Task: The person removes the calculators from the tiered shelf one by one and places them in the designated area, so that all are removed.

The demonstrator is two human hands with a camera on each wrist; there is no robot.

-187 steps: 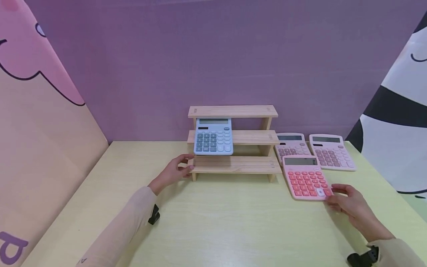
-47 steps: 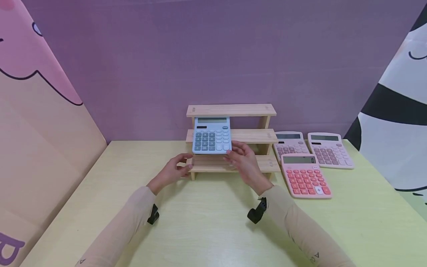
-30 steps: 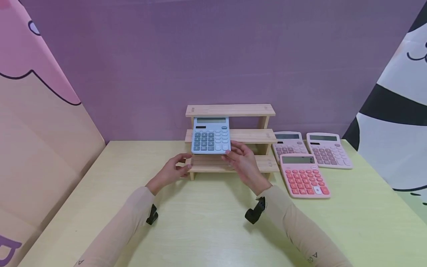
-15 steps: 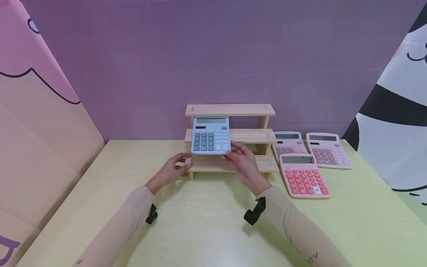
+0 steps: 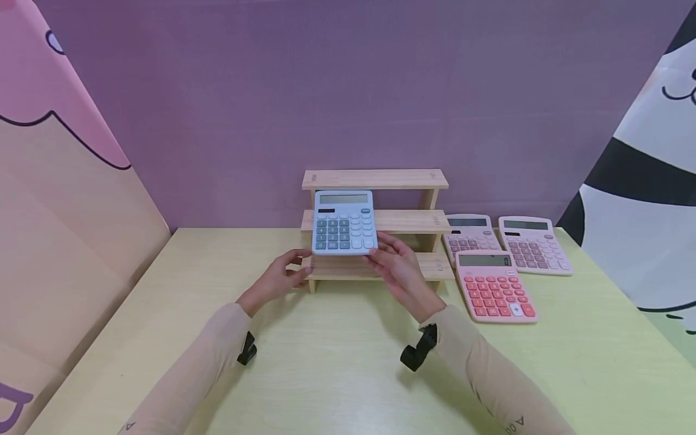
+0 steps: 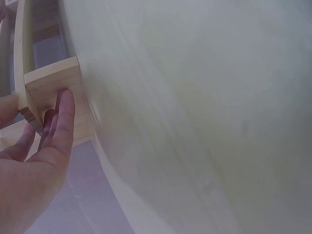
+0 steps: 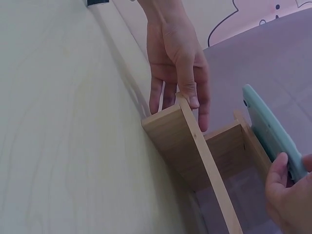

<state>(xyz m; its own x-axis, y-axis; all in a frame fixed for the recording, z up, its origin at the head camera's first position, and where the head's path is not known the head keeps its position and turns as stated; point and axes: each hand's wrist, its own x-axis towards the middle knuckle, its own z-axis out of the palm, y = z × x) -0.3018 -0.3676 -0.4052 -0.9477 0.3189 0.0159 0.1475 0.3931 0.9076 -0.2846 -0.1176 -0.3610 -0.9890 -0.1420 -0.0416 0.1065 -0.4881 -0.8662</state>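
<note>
A light blue calculator (image 5: 345, 223) leans on the middle tier of a three-tier wooden display stand (image 5: 375, 179), towards its left side. My right hand (image 5: 399, 272) pinches the calculator's lower right corner. In the right wrist view the calculator (image 7: 273, 129) appears edge-on, tilted above a shelf board, with the right thumb (image 7: 278, 173) on its face. At the stand's left end my left hand (image 5: 277, 278) grips the bottom board, thumb on top. The left wrist view has the left fingers (image 6: 63, 122) under that board, against the stand's leg.
Right of the stand, a pink calculator (image 5: 492, 290) with red keys lies on the table (image 5: 326, 362). Behind it are two pale pink calculators, one (image 5: 470, 232) beside the stand and another (image 5: 535, 244) farther right. A purple backdrop (image 5: 380, 90) rises behind the table.
The right hand has left the pink calculator and taken hold of the blue one's corner. Over the last half second the blue calculator has shifted slightly down and forward. The left hand stays put.
</note>
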